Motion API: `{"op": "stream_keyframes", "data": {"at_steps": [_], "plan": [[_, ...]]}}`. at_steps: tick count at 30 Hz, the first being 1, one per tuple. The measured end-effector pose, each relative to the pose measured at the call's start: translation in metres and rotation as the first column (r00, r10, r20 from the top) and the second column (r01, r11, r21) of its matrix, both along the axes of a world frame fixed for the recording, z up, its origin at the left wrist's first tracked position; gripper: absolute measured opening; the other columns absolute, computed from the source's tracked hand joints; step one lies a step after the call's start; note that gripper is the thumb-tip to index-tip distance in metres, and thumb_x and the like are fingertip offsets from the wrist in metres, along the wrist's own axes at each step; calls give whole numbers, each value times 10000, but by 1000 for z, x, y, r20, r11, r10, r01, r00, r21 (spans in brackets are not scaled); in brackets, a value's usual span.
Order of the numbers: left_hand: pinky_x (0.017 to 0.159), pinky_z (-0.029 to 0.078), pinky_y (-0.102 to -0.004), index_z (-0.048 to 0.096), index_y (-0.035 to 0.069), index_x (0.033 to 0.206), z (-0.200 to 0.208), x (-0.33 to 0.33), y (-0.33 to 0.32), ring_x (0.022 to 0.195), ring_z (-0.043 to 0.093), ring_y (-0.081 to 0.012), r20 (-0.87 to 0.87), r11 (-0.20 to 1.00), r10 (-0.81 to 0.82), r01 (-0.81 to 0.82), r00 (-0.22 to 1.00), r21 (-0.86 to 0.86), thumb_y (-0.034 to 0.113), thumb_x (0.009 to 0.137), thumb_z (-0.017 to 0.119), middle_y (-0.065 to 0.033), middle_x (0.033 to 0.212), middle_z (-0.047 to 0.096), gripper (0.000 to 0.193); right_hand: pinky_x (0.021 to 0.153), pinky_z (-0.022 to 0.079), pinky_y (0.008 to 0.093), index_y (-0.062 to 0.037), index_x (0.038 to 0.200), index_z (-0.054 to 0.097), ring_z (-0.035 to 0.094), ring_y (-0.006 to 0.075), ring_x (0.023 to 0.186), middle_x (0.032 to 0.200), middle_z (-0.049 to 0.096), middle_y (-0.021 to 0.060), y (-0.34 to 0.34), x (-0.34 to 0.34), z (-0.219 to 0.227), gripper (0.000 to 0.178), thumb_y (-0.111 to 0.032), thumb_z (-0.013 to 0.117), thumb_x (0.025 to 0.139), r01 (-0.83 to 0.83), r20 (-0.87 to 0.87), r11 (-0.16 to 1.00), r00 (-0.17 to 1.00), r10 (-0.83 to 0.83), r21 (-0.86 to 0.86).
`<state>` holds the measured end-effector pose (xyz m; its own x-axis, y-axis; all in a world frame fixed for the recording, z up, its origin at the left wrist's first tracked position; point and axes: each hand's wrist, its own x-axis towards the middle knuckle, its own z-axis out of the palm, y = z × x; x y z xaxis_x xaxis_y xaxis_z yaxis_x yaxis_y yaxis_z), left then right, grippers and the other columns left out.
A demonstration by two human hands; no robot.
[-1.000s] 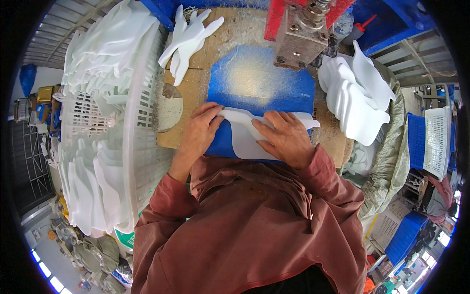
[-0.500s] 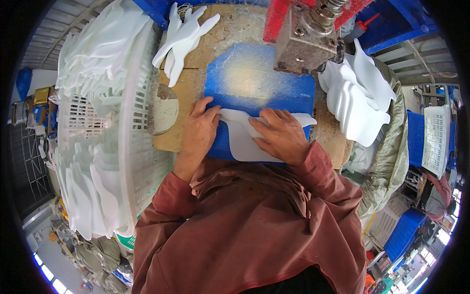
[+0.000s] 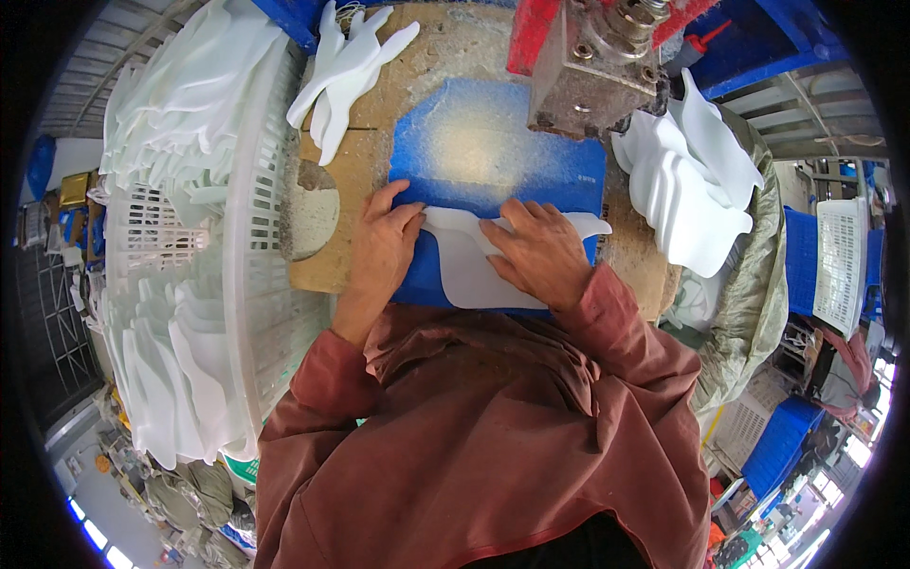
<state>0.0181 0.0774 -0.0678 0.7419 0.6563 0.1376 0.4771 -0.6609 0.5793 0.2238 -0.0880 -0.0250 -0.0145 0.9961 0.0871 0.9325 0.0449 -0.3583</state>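
Observation:
A thin white curved plastic piece [image 3: 474, 270] lies on the blue board [image 3: 559, 180] close to my body, one narrow tip pointing left and another right. My left hand [image 3: 384, 247] has its bent fingertips closed at the left tip. Over the middle and upper edge of the piece rests my right hand [image 3: 545, 248], fingers curled on it and hiding part of it. Dusty, pale wear marks the middle of the board.
A metal machine head [image 3: 583, 90] hangs above the board's far right. Similar white pieces fill the slotted crate [image 3: 261, 237] at left; a few lie at far left [image 3: 351, 76]. Another stack [image 3: 687, 185] leans at right beside a grey-green sack [image 3: 758, 294].
Both hands and the white piece keep nearly the same place on the board. The whole view has shifted very slightly.

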Motion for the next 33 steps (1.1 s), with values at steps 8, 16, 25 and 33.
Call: {"op": "stream_keyframes", "data": {"at_steps": [8, 16, 25, 33], "plan": [[1066, 495, -442, 786, 59, 959, -5, 5, 1, 1284, 569, -369, 8, 994, 55, -56, 998, 98, 106, 848, 823, -125, 1425, 618, 126, 841, 510, 434, -58, 1125, 760, 637, 283, 998, 1036, 608, 115, 7, -1, 0, 309, -172, 721, 841, -7, 59, 999, 998, 10, -39], [986, 539, -442, 754, 67, 1105, 34, 7, -7, 1162, 645, -350, 84, 967, 30, -50, 996, 250, 70, 877, 771, -108, 1340, 657, 229, 871, 499, 424, -46, 1021, 762, 638, 294, 1001, 1041, 631, 121, 7, -2, -3, 218, -134, 676, 842, -24, 77, 999, 997, 28, -46], [854, 577, -426, 751, 63, 1135, 14, 44, -35, 1004, 696, -327, 61, 975, -224, 223, 973, 17, 44, 893, 725, -88, 1103, 699, 244, 867, 506, 420, -63, 1122, 713, 661, 297, 1004, 1015, 639, 112, -26, -1, 20, 289, -201, 742, 870, 4, 72, 998, 997, -9, 63], [937, 533, -464, 784, 103, 1132, 13, 47, -50, 1075, 655, -337, 19, 983, -181, 181, 983, 18, 174, 864, 810, -99, 1200, 676, 279, 684, 563, 427, -56, 1116, 741, 713, 327, 782, 962, 700, 143, -80, 20, 14, 196, -65, 742, 920, 515, -465, 857, 763, -450, 16]]}}
